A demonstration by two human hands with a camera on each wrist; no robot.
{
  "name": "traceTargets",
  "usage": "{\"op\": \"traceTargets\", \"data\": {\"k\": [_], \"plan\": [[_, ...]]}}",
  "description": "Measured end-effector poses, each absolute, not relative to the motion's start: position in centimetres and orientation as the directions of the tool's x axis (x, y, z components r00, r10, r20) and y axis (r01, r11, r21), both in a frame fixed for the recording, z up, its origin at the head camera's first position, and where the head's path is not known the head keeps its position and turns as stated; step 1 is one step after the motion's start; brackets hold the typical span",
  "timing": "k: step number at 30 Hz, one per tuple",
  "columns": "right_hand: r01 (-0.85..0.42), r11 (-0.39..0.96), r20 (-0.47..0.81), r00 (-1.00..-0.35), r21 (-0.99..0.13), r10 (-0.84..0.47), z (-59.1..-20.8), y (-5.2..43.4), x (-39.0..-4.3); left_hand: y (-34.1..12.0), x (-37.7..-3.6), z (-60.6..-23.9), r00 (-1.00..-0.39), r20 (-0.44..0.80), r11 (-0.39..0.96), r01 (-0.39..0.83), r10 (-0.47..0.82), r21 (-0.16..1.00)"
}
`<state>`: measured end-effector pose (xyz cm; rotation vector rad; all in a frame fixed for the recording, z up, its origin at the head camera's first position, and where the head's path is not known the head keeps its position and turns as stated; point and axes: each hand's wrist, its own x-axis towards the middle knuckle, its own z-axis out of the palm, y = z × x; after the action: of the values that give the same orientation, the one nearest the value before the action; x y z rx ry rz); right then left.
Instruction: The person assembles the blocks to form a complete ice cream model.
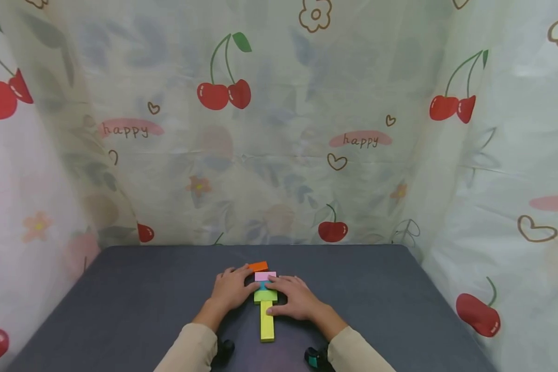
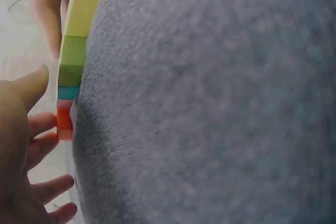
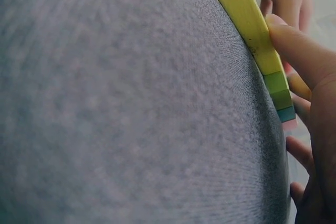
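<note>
Colored wooden blocks lie in a column on the dark table. Nearest is a long yellow block [image 1: 267, 330], then a light green block [image 1: 266, 297], a blue block [image 1: 262, 285] and a pink block [image 1: 262, 276]. An orange block [image 1: 259, 266] sits tilted at the far end. My left hand [image 1: 231, 288] has its fingertips at the orange block's left side, its thumb stretched toward the blue block. My right hand [image 1: 297, 299] rests its thumb on the yellow block's right edge, with fingertips by the pink and blue blocks. Both hands have loosely spread fingers.
The dark grey table [image 1: 158, 299] stretches around the blocks. A curtain [image 1: 279, 196] printed with cherries hangs along its back and sides. Black wrist devices [image 1: 318, 357] show under both sleeves.
</note>
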<state>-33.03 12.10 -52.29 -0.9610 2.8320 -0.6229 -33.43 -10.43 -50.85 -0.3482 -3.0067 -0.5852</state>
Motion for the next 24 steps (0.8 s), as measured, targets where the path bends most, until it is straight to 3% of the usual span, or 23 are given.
{"op": "traceTargets", "data": {"k": [24], "plan": [[-0.578,0.697,0.069,-0.788,-0.425,-0.612,-52.52,12.23,-33.16,-10.57,-34.32,-51.40,-0.918,0.105,0.872,0.397,0.383,0.287]]}}
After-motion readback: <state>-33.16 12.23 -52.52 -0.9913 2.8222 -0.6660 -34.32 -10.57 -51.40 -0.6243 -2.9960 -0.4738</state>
